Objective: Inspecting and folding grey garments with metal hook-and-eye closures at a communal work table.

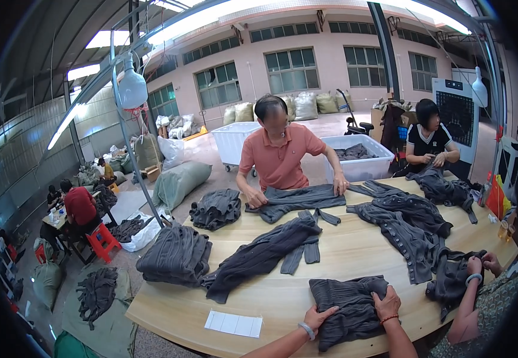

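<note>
A dark grey ribbed knit sweater (350,316), folded into a compact block, lies at the table's near edge between my hands. My left hand (318,320) grips its left side, with the thumb on top and the fingers partly hidden. At the opposite side, my right hand (387,305) is closed over the upper right edge. To the left, a neat stack of folded knits (174,255) stands at the table's edge. Between stack and hands stretches a loose knit garment (265,250) with its sleeves out. A white paper strip (233,323) lies flat left of my left hand.
Across the wooden table (271,304), a person in a salmon shirt (283,155) handles another knit garment (298,200). Unfolded buttoned cardigans (402,235) cover the right side. A co-worker's hands (484,265) hold a garment close on my right. Behind stands a white bin (360,161).
</note>
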Tool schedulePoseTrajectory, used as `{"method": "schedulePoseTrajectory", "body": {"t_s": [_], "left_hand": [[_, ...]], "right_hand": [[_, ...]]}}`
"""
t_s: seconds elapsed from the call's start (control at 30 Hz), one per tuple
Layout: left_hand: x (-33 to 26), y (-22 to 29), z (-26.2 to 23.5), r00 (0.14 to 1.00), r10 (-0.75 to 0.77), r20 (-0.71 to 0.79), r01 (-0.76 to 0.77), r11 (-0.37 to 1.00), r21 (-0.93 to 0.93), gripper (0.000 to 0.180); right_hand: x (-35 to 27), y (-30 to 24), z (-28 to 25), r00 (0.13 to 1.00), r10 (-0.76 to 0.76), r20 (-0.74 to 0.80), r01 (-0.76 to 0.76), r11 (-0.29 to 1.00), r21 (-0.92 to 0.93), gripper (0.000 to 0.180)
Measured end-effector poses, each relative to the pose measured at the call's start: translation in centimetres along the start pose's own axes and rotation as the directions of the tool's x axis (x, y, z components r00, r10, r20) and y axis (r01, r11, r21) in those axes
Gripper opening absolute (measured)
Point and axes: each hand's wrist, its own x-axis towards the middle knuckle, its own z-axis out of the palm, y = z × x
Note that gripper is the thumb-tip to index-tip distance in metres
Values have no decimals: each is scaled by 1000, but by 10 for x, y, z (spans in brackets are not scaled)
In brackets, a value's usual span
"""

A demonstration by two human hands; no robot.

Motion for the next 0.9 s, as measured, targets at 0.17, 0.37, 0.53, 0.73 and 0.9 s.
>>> {"method": "schedulePoseTrajectory", "body": {"t_s": [0.17,0.37,0.53,0.73,0.9], "left_hand": [[8,11,-4,987,-156,42,161,973,-168,74],[6,35,-4,913,-290,286,362,900,-243,55],[1,51,-8,902,-224,370,331,908,-256,62],[6,49,-1,862,-248,442,424,830,-362,69],[3,46,2,878,-231,419,376,874,-307,58]], "right_hand": [[-2,-9,-4,1000,2,1,-2,1000,-20,43],[3,-10,-3,999,-14,-31,15,1000,6,43],[11,-20,0,999,-53,-9,53,998,-32,43],[6,-13,-20,1000,-9,-27,8,1000,-15,46],[2,-16,-14,1000,5,-22,-5,1000,-11,44]]}}
